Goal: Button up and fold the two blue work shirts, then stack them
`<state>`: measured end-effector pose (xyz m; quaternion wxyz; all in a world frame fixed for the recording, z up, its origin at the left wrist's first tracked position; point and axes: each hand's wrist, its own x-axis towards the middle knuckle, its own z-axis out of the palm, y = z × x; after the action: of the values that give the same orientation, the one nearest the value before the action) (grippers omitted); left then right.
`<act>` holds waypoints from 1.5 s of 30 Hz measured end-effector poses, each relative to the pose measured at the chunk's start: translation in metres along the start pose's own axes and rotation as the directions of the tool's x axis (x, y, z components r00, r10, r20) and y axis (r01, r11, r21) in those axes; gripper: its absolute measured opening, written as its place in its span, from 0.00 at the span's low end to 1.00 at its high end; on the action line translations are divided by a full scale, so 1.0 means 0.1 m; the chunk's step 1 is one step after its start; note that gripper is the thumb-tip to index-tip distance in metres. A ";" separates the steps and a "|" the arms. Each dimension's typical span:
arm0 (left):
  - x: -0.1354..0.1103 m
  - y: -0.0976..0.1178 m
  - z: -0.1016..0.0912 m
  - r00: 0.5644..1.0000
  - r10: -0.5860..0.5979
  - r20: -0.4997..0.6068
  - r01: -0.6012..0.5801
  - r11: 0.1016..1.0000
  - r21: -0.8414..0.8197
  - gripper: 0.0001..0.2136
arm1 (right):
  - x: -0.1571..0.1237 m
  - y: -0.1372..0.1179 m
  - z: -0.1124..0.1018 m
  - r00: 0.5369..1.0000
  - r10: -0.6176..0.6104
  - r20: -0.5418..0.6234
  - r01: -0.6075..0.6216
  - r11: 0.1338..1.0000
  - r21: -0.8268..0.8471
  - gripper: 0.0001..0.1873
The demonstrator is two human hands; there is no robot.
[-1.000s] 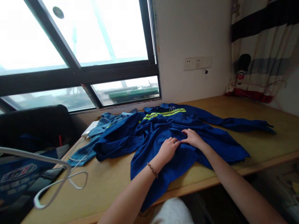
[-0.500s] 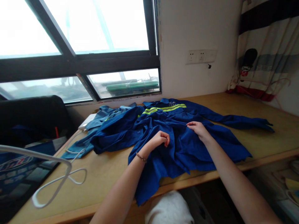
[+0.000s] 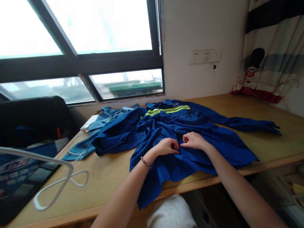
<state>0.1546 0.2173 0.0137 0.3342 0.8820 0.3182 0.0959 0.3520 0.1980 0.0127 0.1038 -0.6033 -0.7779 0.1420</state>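
Note:
A dark blue work shirt (image 3: 201,126) with a yellow-green reflective stripe lies spread and wrinkled on the wooden table (image 3: 104,177), its collar toward the window and its hem near the front edge. My left hand (image 3: 166,146), with a braided bracelet at the wrist, is closed with its fingertips at the shirt's front opening. Just to the right, my right hand (image 3: 194,140) pinches the fabric by the same opening. A small gap separates the two hands. Whatever lies beneath the curled fingers is hidden.
A lighter blue garment (image 3: 83,144) lies partly under the shirt's left sleeve. White cable (image 3: 78,182) loops over the table's left side near a white box (image 3: 89,123). A black chair back (image 3: 35,117) stands at left, a curtain (image 3: 268,60) hangs at right.
My right hand has moved left and toward me, and my left hand slightly right, so they are now close together at the shirt's front. The fabric between them has shifted.

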 end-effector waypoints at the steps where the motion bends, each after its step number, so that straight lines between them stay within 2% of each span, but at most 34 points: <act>1: 0.00 -0.01 0.00 1.000 0.002 0.007 -0.002 1.000 -0.008 0.10 | 0.01 0.02 -0.01 1.000 0.003 0.012 -0.003 1.000 -0.005 0.13; 5: 0.01 -0.02 0.01 0.999 -0.022 -0.033 0.022 1.000 0.000 0.11 | 0.03 0.11 -0.05 1.000 0.020 0.019 -0.022 0.998 0.066 0.12; 7: 0.02 -0.02 0.03 0.997 -0.044 -0.061 0.045 0.999 0.003 0.11 | 0.01 0.14 -0.10 0.997 0.017 0.075 -0.033 0.973 0.229 0.12; 8: 0.02 -0.02 0.04 0.996 -0.055 -0.077 0.054 0.999 -0.005 0.11 | -0.02 0.15 -0.14 0.994 -0.013 0.112 -0.028 0.934 0.356 0.12; 10: 0.02 -0.03 0.06 0.991 -0.081 -0.107 0.074 0.995 -0.061 0.12 | -0.10 0.14 -0.23 0.978 -0.127 0.165 -0.010 0.764 0.645 0.14; 12: 0.02 -0.04 0.08 0.985 -0.128 -0.116 0.106 0.978 -0.180 0.12 | -0.18 0.12 -0.33 0.946 -0.261 0.191 -0.026 0.529 0.848 0.19; 13: 0.03 -0.04 0.08 0.982 -0.158 -0.107 0.126 0.959 -0.255 0.13 | -0.20 0.11 -0.38 0.930 -0.304 0.205 -0.054 0.438 0.897 0.21; 15: 0.03 -0.04 0.08 0.977 -0.206 -0.062 0.166 0.903 -0.397 0.14 | -0.21 0.10 -0.43 0.905 -0.332 0.267 -0.142 0.355 0.924 0.21; 17: 0.04 -0.02 0.07 0.974 -0.228 -0.018 0.189 0.848 -0.495 0.15 | -0.18 0.12 -0.44 0.890 -0.297 0.345 -0.223 0.377 0.899 0.20; 20: 0.03 0.02 0.06 0.968 -0.251 0.023 0.217 0.785 -0.581 0.16 | -0.10 0.15 -0.39 0.884 -0.228 0.409 -0.267 0.472 0.840 0.15; 22: 0.02 0.04 0.05 0.962 -0.270 0.045 0.237 0.740 -0.629 0.16 | -0.08 0.18 -0.36 0.887 -0.206 0.413 -0.260 0.518 0.815 0.12; 25: 0.01 0.04 0.04 0.955 -0.286 0.085 0.260 0.657 -0.708 0.16 | -0.07 0.20 -0.34 0.896 -0.190 0.402 -0.245 0.544 0.803 0.12; 29: 0.02 0.03 0.05 0.955 -0.283 0.092 0.241 0.550 -0.800 0.14 | -0.07 0.17 -0.35 0.910 -0.164 0.381 -0.233 0.557 0.797 0.17; 34: 0.01 0.06 0.07 0.949 -0.306 0.072 0.218 0.478 -0.851 0.12 | -0.06 0.08 -0.31 0.921 -0.162 0.354 -0.238 0.486 0.841 0.18; 38: 0.00 0.08 0.08 0.942 -0.328 0.068 0.218 0.445 -0.869 0.11 | -0.06 0.09 -0.21 0.920 -0.121 0.373 -0.313 0.347 0.884 0.17; 41: 0.01 0.07 0.09 0.938 -0.345 0.047 0.199 0.422 -0.884 0.11 | -0.06 0.09 -0.15 0.926 -0.113 0.361 -0.322 0.265 0.909 0.16; 45: 0.02 0.04 0.11 0.924 -0.382 -0.005 0.160 0.400 -0.903 0.10 | -0.04 0.07 -0.14 0.928 -0.118 0.354 -0.311 0.283 0.907 0.17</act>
<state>0.1629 0.2102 0.0076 0.7205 0.4949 0.3933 0.2849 0.3639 0.1966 0.0237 0.2915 -0.4314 -0.5041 0.6891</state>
